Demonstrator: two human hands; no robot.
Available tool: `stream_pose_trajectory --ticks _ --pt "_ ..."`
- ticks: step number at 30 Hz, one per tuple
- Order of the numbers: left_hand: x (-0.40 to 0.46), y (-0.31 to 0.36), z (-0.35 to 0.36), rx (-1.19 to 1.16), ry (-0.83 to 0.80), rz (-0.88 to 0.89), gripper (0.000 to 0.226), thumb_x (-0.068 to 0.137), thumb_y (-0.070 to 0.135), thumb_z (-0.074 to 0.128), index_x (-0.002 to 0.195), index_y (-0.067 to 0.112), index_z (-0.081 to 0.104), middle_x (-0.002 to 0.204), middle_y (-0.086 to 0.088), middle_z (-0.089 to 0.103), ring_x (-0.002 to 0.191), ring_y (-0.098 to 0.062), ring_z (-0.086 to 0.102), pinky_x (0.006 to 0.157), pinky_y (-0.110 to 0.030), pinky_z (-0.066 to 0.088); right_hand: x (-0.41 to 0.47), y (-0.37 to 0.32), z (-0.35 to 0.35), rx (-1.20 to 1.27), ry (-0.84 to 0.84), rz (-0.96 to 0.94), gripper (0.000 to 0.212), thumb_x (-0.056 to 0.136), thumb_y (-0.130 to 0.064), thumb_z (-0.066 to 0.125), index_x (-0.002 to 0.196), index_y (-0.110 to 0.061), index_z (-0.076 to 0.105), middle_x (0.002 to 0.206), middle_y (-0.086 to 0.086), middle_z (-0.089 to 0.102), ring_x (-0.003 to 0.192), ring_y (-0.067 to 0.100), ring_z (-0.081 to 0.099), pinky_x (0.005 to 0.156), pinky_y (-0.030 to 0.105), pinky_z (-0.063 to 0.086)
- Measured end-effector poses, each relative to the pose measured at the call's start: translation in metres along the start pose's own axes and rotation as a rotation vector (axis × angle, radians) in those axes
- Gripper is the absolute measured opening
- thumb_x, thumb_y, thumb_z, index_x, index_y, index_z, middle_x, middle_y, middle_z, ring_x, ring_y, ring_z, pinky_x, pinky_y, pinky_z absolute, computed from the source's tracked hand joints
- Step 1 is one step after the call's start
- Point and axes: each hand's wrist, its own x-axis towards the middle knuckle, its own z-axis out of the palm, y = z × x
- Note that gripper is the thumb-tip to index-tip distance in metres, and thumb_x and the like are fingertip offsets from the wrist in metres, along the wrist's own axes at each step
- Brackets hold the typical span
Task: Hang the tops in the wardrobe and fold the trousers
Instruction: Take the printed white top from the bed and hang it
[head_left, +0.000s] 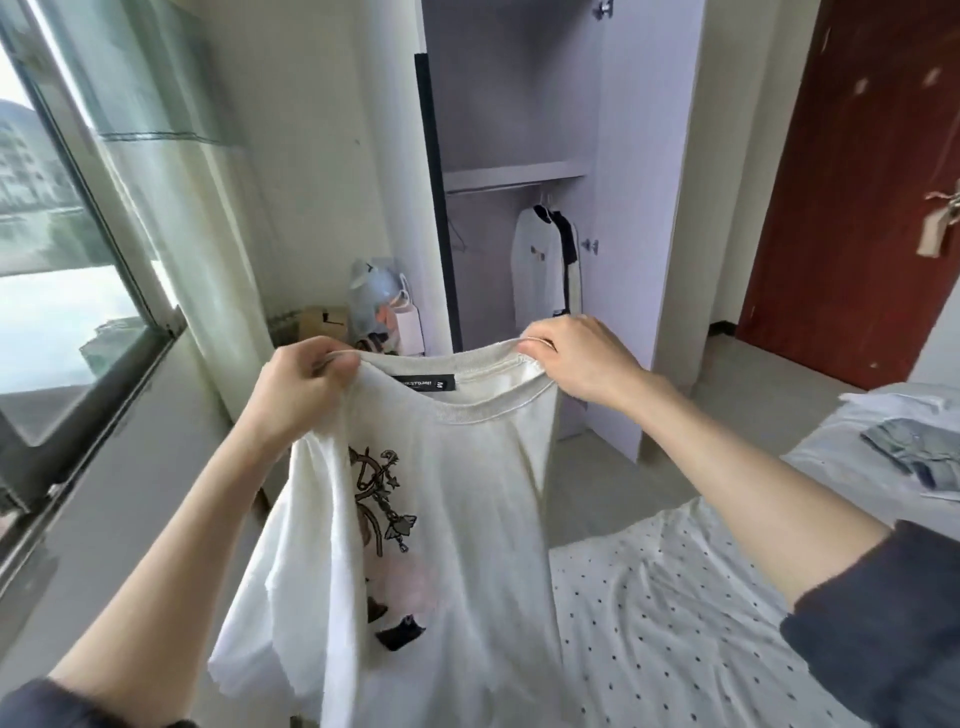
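I hold the white shirt (457, 519) up in front of me, with the open wardrobe (519, 171) behind it at 12 o'clock. It looks light, soft and limp, so I judge the ribbed collar is the best place to take it. My left hand (298, 384) pinches the collar at 9 o'clock, fingers curled tight. My right hand (576, 358) grips it at 3 o'clock. Both forearms are raised and stretched forward, spreading the neck open.
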Motion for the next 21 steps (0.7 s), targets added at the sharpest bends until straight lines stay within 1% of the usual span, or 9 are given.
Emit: stream_pose_trajectory --ticks 3,6,8,11,12,15,17,18,21 --pt "0.027 -0.031 0.0 -0.092 -0.014 -0.074 0.015 0.089 0.03 0.06 0.086 0.017 0.068 0.085 -0.005 0.067 0.082 -0.022 0.06 0.08 -0.037 0.051 0.039 -0.001 0.029 0.043 -0.015 -0.011 0.031 0.097 -0.027 0.047 0.079 -0.005 0.061 0.068 0.005 0.056 0.072 0.025 0.052 0.067 0.034 0.04" --pt "0.056 -0.065 0.01 -0.084 -0.132 -0.1 0.033 0.076 0.043 0.058 0.082 0.012 0.066 0.076 -0.005 0.063 0.073 -0.019 0.055 0.073 -0.037 0.049 0.081 0.007 0.059 0.056 -0.019 0.017 0.037 0.096 -0.026 0.049 0.061 -0.015 0.049 0.06 0.0 0.049 0.069 0.025 0.049 0.065 0.033 0.036" --pt "0.075 -0.083 0.019 -0.026 -0.237 -0.082 0.04 0.081 0.04 0.061 0.078 0.0 0.059 0.069 -0.006 0.052 0.066 -0.017 0.046 0.062 -0.032 0.04 0.107 0.013 0.073 0.059 -0.002 0.024 0.032 0.096 -0.026 0.048 0.066 -0.02 0.054 0.067 0.0 0.056 0.075 0.024 0.053 0.067 0.033 0.039" --pt "0.121 -0.116 0.042 0.043 -0.375 -0.096 0.03 0.091 0.021 0.059 0.066 0.008 0.051 0.061 0.003 0.04 0.054 -0.005 0.039 0.054 -0.017 0.03 0.165 0.026 0.096 0.083 0.026 0.014 0.023 0.096 -0.028 0.048 0.087 -0.018 0.067 0.083 0.003 0.065 0.086 0.026 0.059 0.078 0.04 0.048" --pt "0.14 -0.126 0.051 0.057 -0.433 -0.111 0.028 0.091 0.022 0.059 0.067 0.009 0.053 0.061 0.003 0.04 0.053 -0.005 0.038 0.054 -0.018 0.03 0.187 0.033 0.101 0.079 0.024 0.015 0.022 0.096 -0.028 0.048 0.088 -0.019 0.066 0.083 0.002 0.064 0.086 0.026 0.058 0.079 0.041 0.049" --pt "0.178 -0.15 0.079 0.017 -0.616 -0.152 0.037 0.082 0.034 0.065 0.076 -0.002 0.057 0.068 -0.003 0.041 0.065 -0.013 0.037 0.063 -0.029 0.029 0.237 0.058 0.103 0.094 0.017 0.044 0.023 0.095 -0.027 0.05 0.079 -0.016 0.062 0.072 0.0 0.058 0.081 0.027 0.056 0.076 0.038 0.046" --pt "0.206 -0.159 0.1 0.053 -0.601 -0.166 0.023 0.084 0.021 0.063 0.07 0.004 0.058 0.065 0.0 0.043 0.064 -0.015 0.038 0.061 -0.025 0.03 0.263 0.076 0.103 0.087 0.012 0.075 0.025 0.095 -0.026 0.051 0.075 -0.013 0.059 0.063 -0.003 0.052 0.073 0.025 0.052 0.069 0.034 0.042" --pt "0.229 -0.164 0.114 0.089 -0.577 -0.148 0.021 0.086 0.015 0.061 0.065 0.012 0.058 0.061 0.003 0.044 0.06 -0.013 0.038 0.057 -0.022 0.031 0.281 0.087 0.104 0.077 0.012 0.095 0.027 0.095 -0.026 0.051 0.074 -0.012 0.059 0.061 -0.003 0.05 0.07 0.023 0.05 0.066 0.032 0.04" --pt "0.276 -0.168 0.149 0.168 -0.47 -0.114 0.019 0.086 0.012 0.058 0.07 0.022 0.061 0.058 0.008 0.052 0.057 -0.008 0.046 0.05 -0.01 0.034 0.313 0.12 0.105 0.113 -0.016 0.168 0.031 0.093 -0.025 0.054 0.067 -0.007 0.053 0.058 0.0 0.041 0.058 0.016 0.04 0.056 0.027 0.032"
